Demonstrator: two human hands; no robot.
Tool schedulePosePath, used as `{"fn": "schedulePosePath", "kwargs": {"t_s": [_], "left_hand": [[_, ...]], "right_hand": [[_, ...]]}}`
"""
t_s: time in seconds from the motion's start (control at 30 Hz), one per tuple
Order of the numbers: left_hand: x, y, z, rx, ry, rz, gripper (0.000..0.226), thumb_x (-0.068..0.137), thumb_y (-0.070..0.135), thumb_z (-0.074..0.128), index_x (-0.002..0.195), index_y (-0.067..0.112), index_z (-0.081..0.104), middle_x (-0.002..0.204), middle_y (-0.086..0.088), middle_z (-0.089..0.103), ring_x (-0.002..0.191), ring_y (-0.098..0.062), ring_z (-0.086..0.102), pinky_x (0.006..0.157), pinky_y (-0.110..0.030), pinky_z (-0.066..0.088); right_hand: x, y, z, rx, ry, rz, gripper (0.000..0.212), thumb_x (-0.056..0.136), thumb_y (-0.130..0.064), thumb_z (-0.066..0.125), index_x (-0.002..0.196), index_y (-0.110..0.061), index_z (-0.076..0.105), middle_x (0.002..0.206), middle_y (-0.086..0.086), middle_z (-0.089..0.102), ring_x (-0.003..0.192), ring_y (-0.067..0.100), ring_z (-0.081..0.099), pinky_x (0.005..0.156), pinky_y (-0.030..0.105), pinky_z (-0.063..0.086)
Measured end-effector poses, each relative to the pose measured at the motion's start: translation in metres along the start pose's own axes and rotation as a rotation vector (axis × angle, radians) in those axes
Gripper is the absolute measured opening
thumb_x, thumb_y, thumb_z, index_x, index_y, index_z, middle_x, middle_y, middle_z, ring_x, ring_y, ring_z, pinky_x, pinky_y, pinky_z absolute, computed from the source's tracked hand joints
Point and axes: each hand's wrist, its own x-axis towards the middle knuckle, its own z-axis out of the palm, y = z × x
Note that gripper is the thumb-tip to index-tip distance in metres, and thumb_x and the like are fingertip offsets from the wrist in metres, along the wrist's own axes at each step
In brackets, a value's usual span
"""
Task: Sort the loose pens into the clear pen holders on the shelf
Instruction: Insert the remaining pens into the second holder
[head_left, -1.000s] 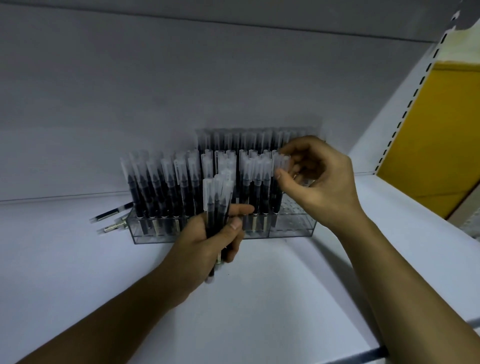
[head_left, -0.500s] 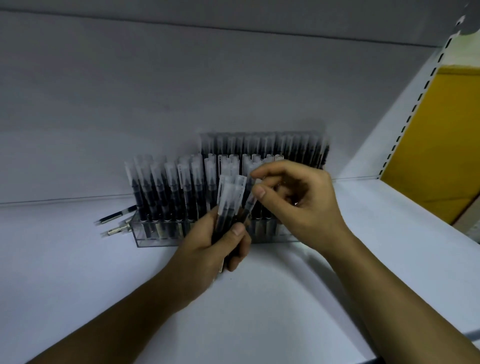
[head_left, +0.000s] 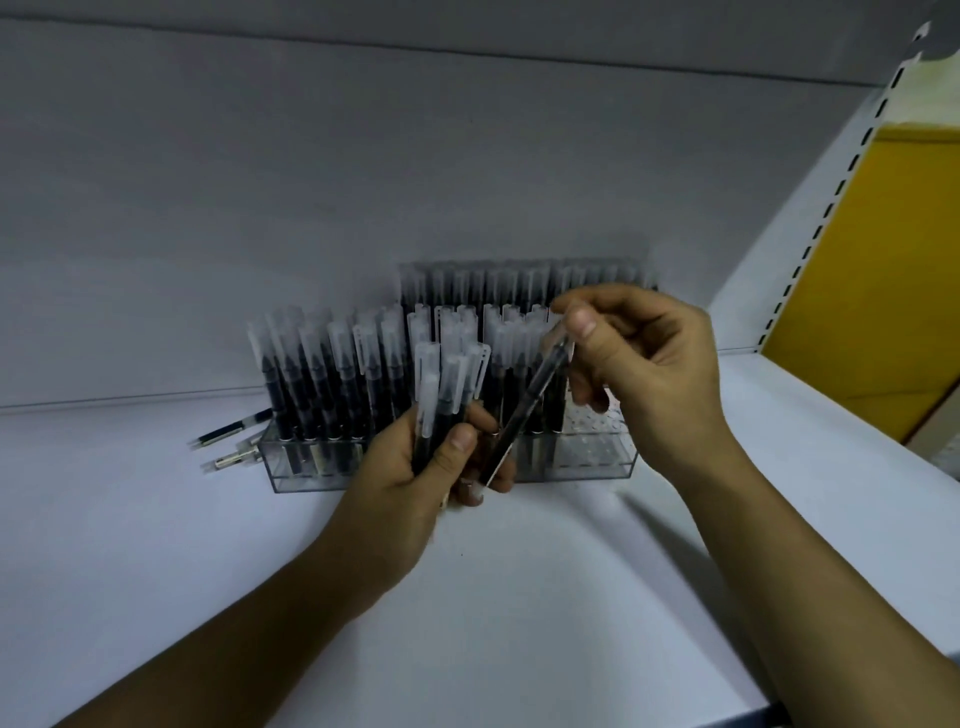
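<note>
Thumb and fingertips of the right hand (head_left: 649, 374) pinch one pen (head_left: 524, 410) at its capped end, tilted. The left hand (head_left: 410, 467) grips a bundle of pens (head_left: 447, 389) upright. Behind them, the clear holders (head_left: 592, 462) stand on the shelf (head_left: 519, 597), with two loose pens (head_left: 234, 431) lying at their left.

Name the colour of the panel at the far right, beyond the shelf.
The panel is yellow, head view.

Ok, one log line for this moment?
left hand: grips pen bundle | right hand: pinches one pen, tilted | holder: free slots at right end | two loose pens: on shelf, left of holder
</note>
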Motion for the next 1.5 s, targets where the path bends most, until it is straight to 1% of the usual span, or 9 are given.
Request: {"fn": "schedulePosePath", "kwargs": {"t_s": [0.1, 0.17, 0.37, 0.47, 0.6, 0.73, 0.93, 1.2, 1.5], "left_hand": [[0.000, -0.001, 0.000, 0.025, 0.017, 0.006, 0.028, 0.092, 0.029, 0.046, 0.110, 0.011, 0.058, 0.090, -0.009, 0.075, 0.088, -0.021, 0.073, 0.076, -0.035, 0.058], [0.000, -0.004, 0.000, 0.033, 0.023, -0.002, 0.025, 0.093, 0.027, 0.046, 0.110, 0.012, 0.058, 0.088, -0.010, 0.073, 0.085, -0.021, 0.072, 0.070, -0.031, 0.059], [-0.002, -0.011, 0.004, 0.127, -0.036, -0.015, 0.021, 0.102, 0.007, 0.046, 0.112, 0.018, 0.061, 0.077, -0.002, 0.068, 0.073, -0.017, 0.066, 0.069, -0.033, 0.054], [-0.002, -0.009, 0.004, 0.087, -0.024, -0.009, 0.019, 0.099, 0.015, 0.047, 0.112, 0.018, 0.061, 0.071, 0.000, 0.065, 0.066, -0.014, 0.061, 0.065, -0.037, 0.051], [-0.001, -0.009, 0.006, 0.061, -0.041, 0.002, 0.025, 0.094, 0.026, 0.046, 0.113, 0.020, 0.061, 0.070, -0.001, 0.064, 0.063, -0.016, 0.060, 0.059, -0.030, 0.049], [-0.001, -0.010, 0.007, 0.022, -0.049, -0.006, 0.027, 0.092, 0.025, 0.046, 0.113, 0.018, 0.061, 0.067, 0.000, 0.060, 0.061, -0.014, 0.055, 0.056, -0.023, 0.047], [0.001, -0.012, 0.006, 0.017, -0.047, -0.013, 0.027, 0.091, 0.025, 0.047, 0.112, 0.017, 0.062, 0.065, 0.000, 0.057, 0.060, -0.014, 0.052, 0.056, -0.022, 0.046], [0.000, -0.014, 0.004, 0.019, -0.044, -0.025, 0.026, 0.090, 0.028, 0.049, 0.110, 0.025, 0.066, 0.066, 0.000, 0.056, 0.060, -0.012, 0.052, 0.055, -0.023, 0.046], [0.004, -0.014, 0.004, -0.029, -0.060, -0.035, 0.022, 0.092, 0.030, 0.050, 0.103, 0.031, 0.069, 0.060, 0.008, 0.043, 0.052, -0.007, 0.035, 0.046, -0.022, 0.030]], "right_hand": [[0.006, -0.001, -0.007, 0.046, 0.105, 0.020, 0.017, 0.096, -0.011, 0.058, 0.105, -0.008, 0.072, 0.083, 0.004, 0.074, 0.070, 0.029, 0.066, 0.058, 0.032, 0.053], [0.009, -0.002, -0.012, 0.059, 0.164, 0.039, 0.020, 0.097, -0.014, 0.053, 0.106, -0.012, 0.071, 0.086, 0.003, 0.073, 0.080, 0.022, 0.068, 0.066, 0.032, 0.055], [0.015, 0.006, -0.024, -0.070, 0.281, 0.050, 0.023, 0.107, -0.015, 0.048, 0.115, -0.014, 0.070, 0.088, -0.002, 0.067, 0.082, 0.018, 0.062, 0.072, 0.032, 0.054], [0.017, 0.009, -0.029, -0.184, 0.355, 0.017, 0.024, 0.107, -0.016, 0.048, 0.116, -0.014, 0.070, 0.090, -0.002, 0.067, 0.082, 0.019, 0.063, 0.069, 0.035, 0.054], [0.017, 0.013, -0.032, -0.354, 0.420, -0.066, 0.021, 0.106, -0.019, 0.049, 0.114, -0.019, 0.068, 0.094, 0.002, 0.070, 0.086, 0.029, 0.067, 0.073, 0.053, 0.059], [0.017, 0.017, -0.033, -0.436, 0.403, -0.109, 0.018, 0.105, -0.024, 0.052, 0.115, -0.022, 0.068, 0.095, 0.002, 0.071, 0.086, 0.030, 0.069, 0.073, 0.055, 0.057], [0.016, 0.017, -0.033, -0.525, 0.358, -0.114, 0.023, 0.105, -0.022, 0.056, 0.121, -0.013, 0.070, 0.103, -0.001, 0.073, 0.091, 0.019, 0.070, 0.080, 0.046, 0.059], [0.013, 0.022, -0.025, -0.629, 0.140, -0.080, 0.025, 0.102, -0.014, 0.060, 0.125, -0.013, 0.071, 0.112, -0.004, 0.075, 0.100, 0.005, 0.070, 0.093, 0.036, 0.058], [0.009, 0.025, -0.021, -0.704, 0.017, -0.058, 0.029, 0.101, -0.020, 0.060, 0.129, -0.018, 0.069, 0.113, -0.014, 0.071, 0.106, 0.001, 0.067, 0.094, 0.027, 0.056]]}}
